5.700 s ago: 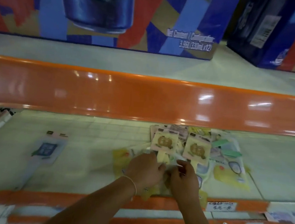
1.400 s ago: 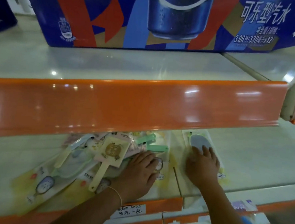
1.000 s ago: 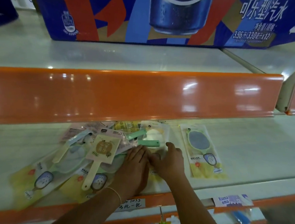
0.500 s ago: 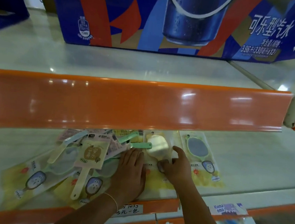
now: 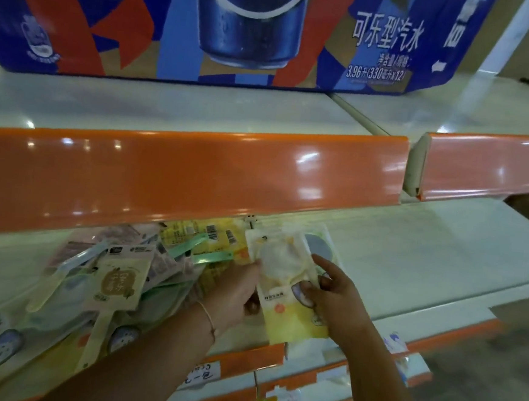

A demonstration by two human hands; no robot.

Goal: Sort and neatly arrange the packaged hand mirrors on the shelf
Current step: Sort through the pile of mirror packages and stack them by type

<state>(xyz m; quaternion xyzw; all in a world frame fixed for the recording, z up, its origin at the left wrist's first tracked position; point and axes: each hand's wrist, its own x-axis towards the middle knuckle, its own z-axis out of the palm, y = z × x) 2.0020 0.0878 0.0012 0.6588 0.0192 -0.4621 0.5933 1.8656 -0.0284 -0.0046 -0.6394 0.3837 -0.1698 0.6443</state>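
Both of our hands are in under the orange shelf lip [image 5: 189, 178], working on one packaged mirror. Our left hand [image 5: 233, 296] grips the left edge of the yellow-and-white mirror packet [image 5: 285, 284], thumb under the edge and fingers curled behind it. Our right hand [image 5: 336, 296] has the packet's right edge pinched, thumb on the front, index finger stretched up along the side. The packet lies lengthwise on the pale shelf [image 5: 426, 260], partly covering a second packet with a grey oval mirror [image 5: 316, 247] just behind it, touching. Off to the left sits the loose pile of mirror packets [image 5: 118, 271], overlapping every which way, with green handles [image 5: 211, 254] poking out and a cream one with a brown emblem [image 5: 117, 283] on top. Above, a blue drinks carton [image 5: 226, 29] stands on the upper shelf. A thin bracelet [image 5: 209, 318] circles our left wrist.
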